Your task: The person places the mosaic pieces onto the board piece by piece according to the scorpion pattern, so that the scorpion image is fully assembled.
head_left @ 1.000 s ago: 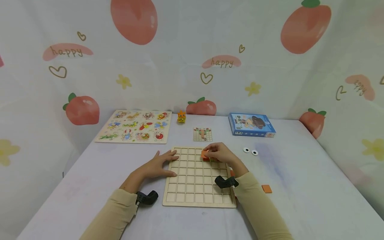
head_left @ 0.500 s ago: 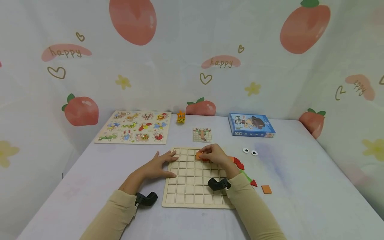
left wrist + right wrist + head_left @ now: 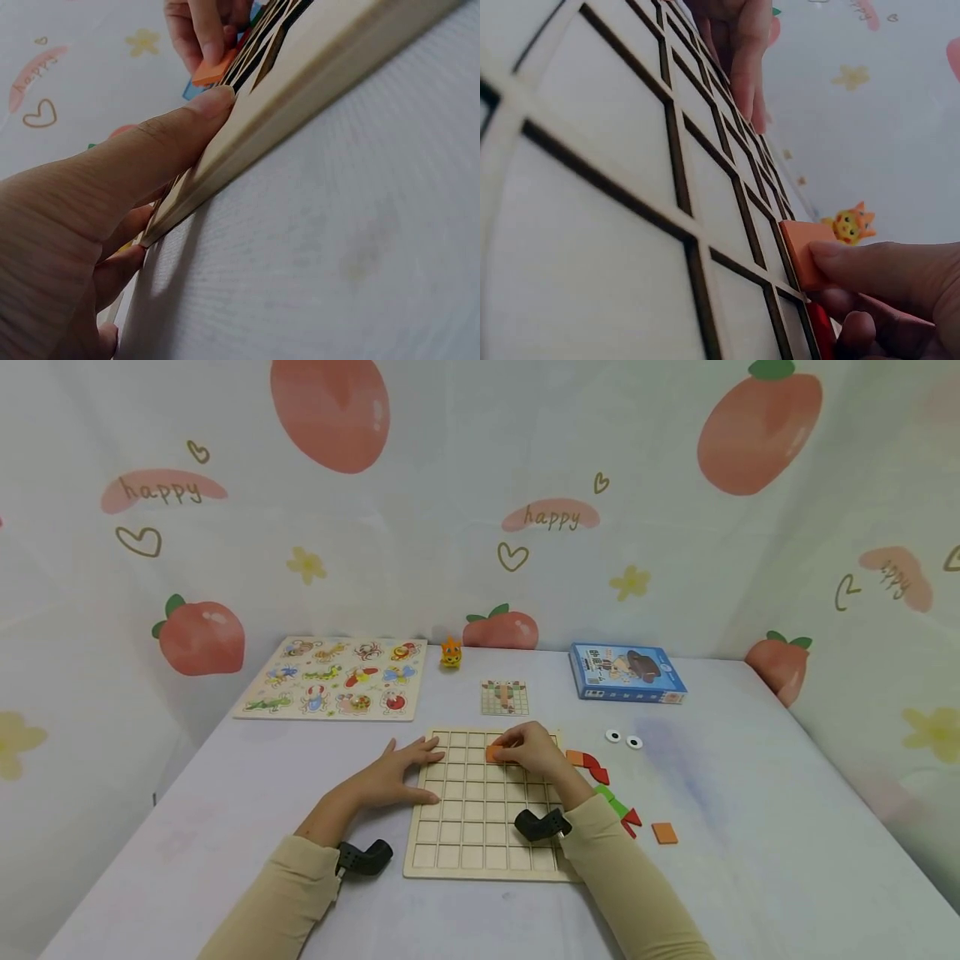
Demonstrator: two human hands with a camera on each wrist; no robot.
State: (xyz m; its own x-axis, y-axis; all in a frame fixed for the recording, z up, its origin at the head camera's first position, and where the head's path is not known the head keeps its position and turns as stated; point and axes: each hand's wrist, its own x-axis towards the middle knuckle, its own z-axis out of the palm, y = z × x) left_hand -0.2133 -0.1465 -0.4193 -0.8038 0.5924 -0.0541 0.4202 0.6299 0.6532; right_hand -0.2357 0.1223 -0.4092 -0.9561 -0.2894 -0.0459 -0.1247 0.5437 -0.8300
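Note:
A wooden grid board [image 3: 465, 811] lies on the table in front of me. My left hand [image 3: 388, 774] rests along its left edge, fingers spread; the left wrist view shows the thumb over the rim. Near the board's back edge my right hand [image 3: 534, 749] pinches an orange square tile [image 3: 493, 753] between thumb and fingers. In the right wrist view this orange tile [image 3: 804, 253] stands slightly tilted over a back-row cell. Close beside it shows a red piece [image 3: 820, 330], partly hidden by the fingers.
Right of the board lie red and orange pieces [image 3: 588, 763], a green piece [image 3: 611, 799], a loose orange square [image 3: 664, 833] and two eye discs [image 3: 613, 737]. Behind stand a pattern card [image 3: 504, 697], a blue box [image 3: 628, 673], a small toy figure [image 3: 451, 653] and an insect puzzle [image 3: 330, 679].
My right hand has moved left along the board's back row with the orange tile, uncovering pieces at the right. My left hand has stayed at the board's edge.

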